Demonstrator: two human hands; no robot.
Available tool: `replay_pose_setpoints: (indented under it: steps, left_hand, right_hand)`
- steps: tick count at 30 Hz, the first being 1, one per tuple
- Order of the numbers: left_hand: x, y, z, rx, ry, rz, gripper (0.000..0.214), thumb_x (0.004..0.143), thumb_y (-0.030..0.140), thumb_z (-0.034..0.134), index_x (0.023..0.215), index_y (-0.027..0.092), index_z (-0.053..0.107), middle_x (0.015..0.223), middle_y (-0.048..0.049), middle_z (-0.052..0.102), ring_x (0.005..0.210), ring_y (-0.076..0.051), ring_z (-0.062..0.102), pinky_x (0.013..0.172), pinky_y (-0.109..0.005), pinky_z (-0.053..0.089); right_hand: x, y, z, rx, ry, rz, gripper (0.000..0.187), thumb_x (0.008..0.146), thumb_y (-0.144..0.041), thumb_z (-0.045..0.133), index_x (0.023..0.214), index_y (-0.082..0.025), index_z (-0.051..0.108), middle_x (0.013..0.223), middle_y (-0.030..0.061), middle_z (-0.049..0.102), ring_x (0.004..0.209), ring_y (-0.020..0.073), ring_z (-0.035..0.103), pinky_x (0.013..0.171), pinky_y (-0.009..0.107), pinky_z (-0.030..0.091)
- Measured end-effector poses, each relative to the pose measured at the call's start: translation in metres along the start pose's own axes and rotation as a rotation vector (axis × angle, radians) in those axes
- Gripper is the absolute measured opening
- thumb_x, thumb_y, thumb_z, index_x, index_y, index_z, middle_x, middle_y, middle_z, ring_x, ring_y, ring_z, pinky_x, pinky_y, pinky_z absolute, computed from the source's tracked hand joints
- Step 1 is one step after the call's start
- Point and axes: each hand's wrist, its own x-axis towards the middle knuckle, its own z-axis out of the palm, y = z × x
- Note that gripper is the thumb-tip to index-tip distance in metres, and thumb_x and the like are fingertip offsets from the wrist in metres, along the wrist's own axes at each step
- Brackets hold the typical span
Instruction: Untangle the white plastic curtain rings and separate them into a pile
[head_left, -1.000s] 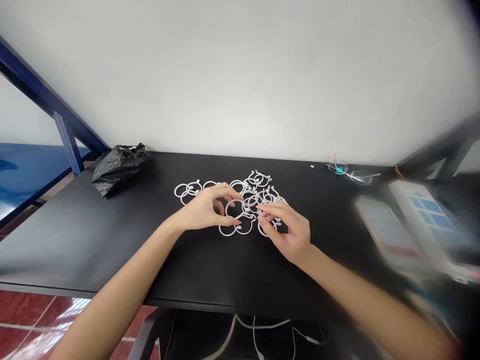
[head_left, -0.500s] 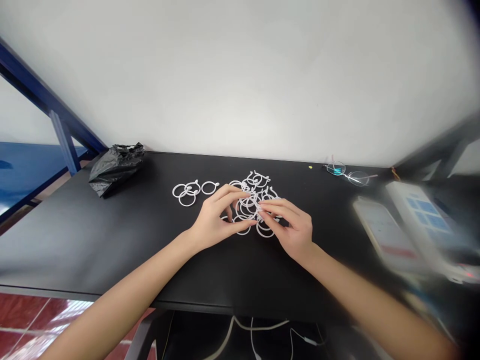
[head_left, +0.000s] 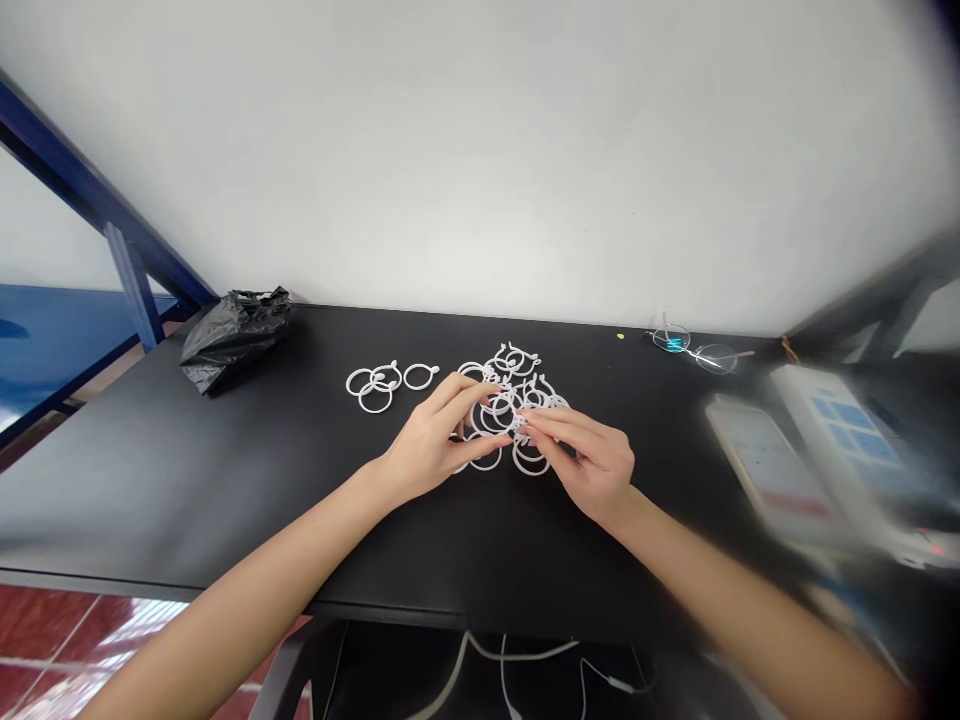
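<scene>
A heap of several white plastic rings (head_left: 517, 385) lies in the middle of the black table (head_left: 225, 470). My left hand (head_left: 431, 445) pinches one white ring (head_left: 487, 412) at the heap's near edge, thumb below and fingers above. My right hand (head_left: 592, 455) meets it from the right, its fingertips closed on the same ring or one joined to it; which one I cannot make out. Three linked white rings (head_left: 379, 385) lie apart, left of the heap.
A crumpled black plastic bag (head_left: 232, 335) sits at the back left. Clear-framed glasses (head_left: 694, 348) lie at the back right by the wall. Blurred white boxes (head_left: 817, 450) occupy the right side. Blue metal bars (head_left: 127, 270) stand left. Cables (head_left: 510, 665) hang under the front edge.
My left hand has moved right from the three linked rings to the heap. Both hands have closed together on a ring at the heap's near edge.
</scene>
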Motion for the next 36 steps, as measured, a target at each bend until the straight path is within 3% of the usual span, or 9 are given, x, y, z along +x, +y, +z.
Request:
replay_pose_setpoints:
  steps: [18, 24, 29, 32, 36]
  left_hand:
    - [0.002, 0.005, -0.001, 0.008, 0.010, 0.021, 0.036, 0.090, 0.032, 0.066, 0.122, 0.021, 0.053, 0.097, -0.0049, 0.059, 0.073, -0.012, 0.055, 0.074, -0.031, 0.054]
    - [0.003, 0.004, -0.002, 0.042, 0.040, 0.098, 0.042, 0.088, 0.034, 0.068, 0.125, 0.021, 0.052, 0.098, -0.0061, 0.061, 0.078, -0.014, 0.058, 0.072, -0.030, 0.053]
    - [0.005, 0.004, -0.004, 0.090, 0.044, 0.096, 0.041, 0.090, 0.034, 0.065, 0.126, 0.020, 0.051, 0.100, -0.0072, 0.061, 0.081, -0.016, 0.059, 0.073, -0.031, 0.053]
    - [0.008, 0.000, -0.008, 0.188, 0.056, 0.067, 0.041, 0.093, 0.028, 0.060, 0.130, 0.019, 0.046, 0.095, -0.0059, 0.062, 0.083, -0.017, 0.058, 0.076, -0.031, 0.052]
    - [0.013, -0.010, -0.019, 0.490, 0.026, -0.056, 0.035, 0.094, 0.028, 0.053, 0.127, 0.017, 0.049, 0.091, -0.0060, 0.065, 0.085, -0.021, 0.058, 0.078, -0.035, 0.049]
  right_hand:
    - [-0.003, -0.004, 0.004, 0.009, 0.046, 0.034, 0.032, 0.085, -0.005, 0.064, 0.107, -0.026, 0.074, 0.092, 0.0040, 0.078, 0.077, 0.0192, 0.075, 0.068, 0.031, 0.065]
    - [-0.004, -0.004, 0.008, 0.053, 0.062, 0.072, 0.042, 0.082, -0.007, 0.069, 0.120, -0.025, 0.067, 0.109, 0.0099, 0.075, 0.074, 0.0185, 0.074, 0.061, 0.032, 0.065]
    - [-0.003, -0.006, 0.009, 0.065, 0.066, 0.079, 0.038, 0.081, -0.007, 0.068, 0.115, -0.023, 0.069, 0.108, 0.0102, 0.074, 0.081, 0.0200, 0.074, 0.056, 0.030, 0.064]
    - [-0.003, -0.007, 0.008, 0.063, 0.065, 0.085, 0.035, 0.081, -0.005, 0.067, 0.111, -0.023, 0.070, 0.108, 0.0100, 0.074, 0.079, 0.0193, 0.073, 0.056, 0.030, 0.064]
    - [-0.002, -0.008, 0.010, 0.045, 0.088, 0.086, 0.030, 0.082, -0.003, 0.064, 0.103, -0.023, 0.072, 0.102, 0.0085, 0.075, 0.077, 0.0183, 0.073, 0.055, 0.028, 0.062]
